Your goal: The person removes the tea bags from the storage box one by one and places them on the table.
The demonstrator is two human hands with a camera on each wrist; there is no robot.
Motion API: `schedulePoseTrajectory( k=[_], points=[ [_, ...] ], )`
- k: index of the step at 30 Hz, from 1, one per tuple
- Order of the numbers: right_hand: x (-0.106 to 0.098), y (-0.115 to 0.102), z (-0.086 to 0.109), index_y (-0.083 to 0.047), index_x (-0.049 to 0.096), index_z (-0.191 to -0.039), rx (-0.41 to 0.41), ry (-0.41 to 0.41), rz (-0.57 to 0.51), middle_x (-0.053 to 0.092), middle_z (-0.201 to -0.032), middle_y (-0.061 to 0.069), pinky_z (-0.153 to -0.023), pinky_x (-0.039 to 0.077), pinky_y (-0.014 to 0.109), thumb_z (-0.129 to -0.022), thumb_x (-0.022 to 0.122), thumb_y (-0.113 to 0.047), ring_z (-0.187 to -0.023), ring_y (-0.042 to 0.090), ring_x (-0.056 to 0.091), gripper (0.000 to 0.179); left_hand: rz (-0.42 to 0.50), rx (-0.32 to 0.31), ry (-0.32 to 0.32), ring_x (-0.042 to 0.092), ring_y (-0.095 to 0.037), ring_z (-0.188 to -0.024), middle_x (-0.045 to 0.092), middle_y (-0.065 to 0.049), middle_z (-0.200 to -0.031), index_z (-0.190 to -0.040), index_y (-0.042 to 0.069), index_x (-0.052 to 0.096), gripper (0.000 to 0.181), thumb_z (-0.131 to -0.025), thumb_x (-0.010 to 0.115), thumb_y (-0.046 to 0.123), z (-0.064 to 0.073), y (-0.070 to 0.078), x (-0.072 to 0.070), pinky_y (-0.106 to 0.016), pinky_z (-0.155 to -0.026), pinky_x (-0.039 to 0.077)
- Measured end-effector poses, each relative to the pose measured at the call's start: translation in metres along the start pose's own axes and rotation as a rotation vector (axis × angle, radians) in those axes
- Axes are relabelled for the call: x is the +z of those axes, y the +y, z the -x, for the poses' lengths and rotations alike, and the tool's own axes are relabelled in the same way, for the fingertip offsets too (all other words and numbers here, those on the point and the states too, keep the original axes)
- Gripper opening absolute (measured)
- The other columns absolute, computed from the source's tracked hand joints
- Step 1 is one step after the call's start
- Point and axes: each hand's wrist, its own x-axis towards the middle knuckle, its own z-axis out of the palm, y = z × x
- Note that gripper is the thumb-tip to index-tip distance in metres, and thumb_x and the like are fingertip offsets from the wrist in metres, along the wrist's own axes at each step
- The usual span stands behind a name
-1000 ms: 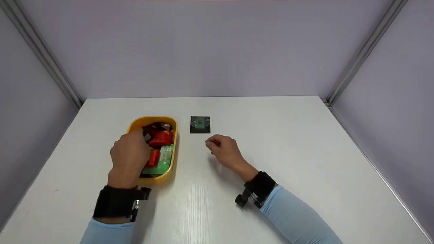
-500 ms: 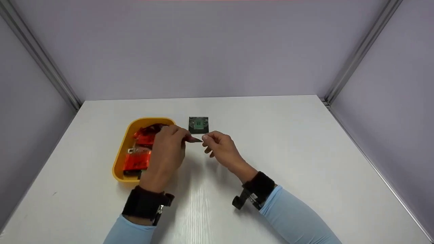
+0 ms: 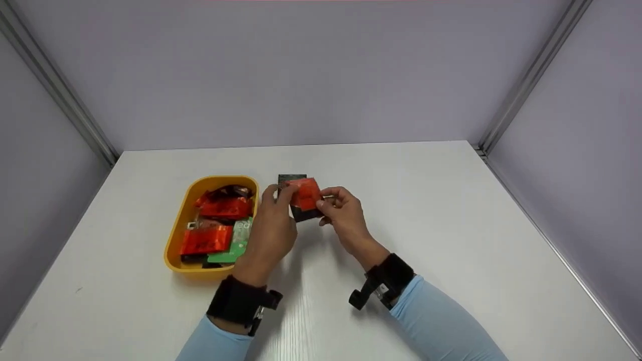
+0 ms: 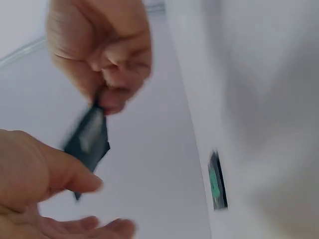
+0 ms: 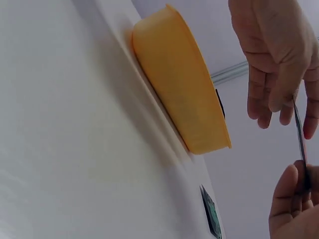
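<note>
Both hands hold one small red and black packet point(image 3: 306, 196) above the table, between the tray and the table's middle. My left hand point(image 3: 282, 193) pinches its left edge with thumb and fingers. My right hand point(image 3: 328, 199) pinches its right edge. In the left wrist view the packet point(image 4: 89, 140) looks dark and blurred, hanging from the right hand's fingertips point(image 4: 113, 99). In the right wrist view the packet point(image 5: 300, 137) shows edge-on between the two hands. A yellow tray point(image 3: 176, 231) with several red, green and dark packets lies left of the hands.
A dark square packet point(image 3: 290, 178) with a green centre lies flat on the white table point(image 3: 451, 225) just behind the hands, partly hidden by the held packet. It also shows as a dark packet point(image 4: 217, 181) in the left wrist view. Grey walls enclose the table on three sides.
My left hand left the tray with a packet and carried it right. The right hand met it and took hold of its other edge. The packet now faces up, red side showing.
</note>
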Motion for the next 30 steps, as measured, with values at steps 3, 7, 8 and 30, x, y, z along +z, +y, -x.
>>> schedulePoseTrajectory(
  k=[3, 7, 8, 30],
  points=[
    [-0.005, 0.0, -0.004, -0.003, 0.063, -0.113, -0.071, 0.072, 0.047, 0.065, -0.096, 0.011, -0.063, 0.057, 0.028, -0.096, 0.069, -0.002, -0.076, 0.02, 0.065, 0.018, 0.099, -0.136, -0.139, 0.064, -0.035, -0.114, 0.048, -0.023, -0.147, -0.149, 0.011, 0.05, 0.058, -0.094, 0.065, 0.001, -0.006, 0.014, 0.002, -0.048, -0.093, 0.055],
    [-0.011, 0.001, -0.01, -0.002, 0.064, -0.114, -0.125, 0.077, 0.093, 0.066, -0.101, 0.013, -0.065, 0.058, 0.03, -0.096, 0.069, -0.001, -0.08, 0.022, 0.066, 0.019, 0.209, -0.199, -0.137, 0.058, -0.03, -0.127, 0.056, -0.017, -0.141, -0.143, 0.008, 0.057, 0.048, -0.097, 0.067, 0.005, -0.022, 0.023, 0.009, -0.044, -0.102, 0.051],
    [-0.013, 0.0, -0.011, -0.002, 0.064, -0.115, -0.132, 0.07, 0.106, 0.067, -0.102, 0.013, -0.065, 0.058, 0.029, -0.095, 0.069, 0.0, -0.08, 0.022, 0.067, 0.02, 0.218, -0.198, -0.115, 0.059, -0.03, -0.127, 0.058, -0.016, -0.139, -0.141, 0.008, 0.059, 0.046, -0.096, 0.068, 0.003, -0.026, 0.023, 0.011, -0.043, -0.102, 0.052],
    [-0.035, 0.037, -0.077, -0.002, 0.073, -0.107, -0.035, 0.162, 0.705, 0.074, -0.099, 0.011, -0.075, 0.057, 0.034, -0.095, 0.066, -0.005, -0.087, 0.021, 0.07, 0.014, -0.314, 0.045, -0.249, 0.056, -0.041, -0.124, 0.059, -0.024, -0.13, -0.132, -0.007, 0.059, 0.034, -0.102, 0.059, 0.007, -0.041, 0.005, 0.101, -0.053, -0.094, 0.054]
  ],
)
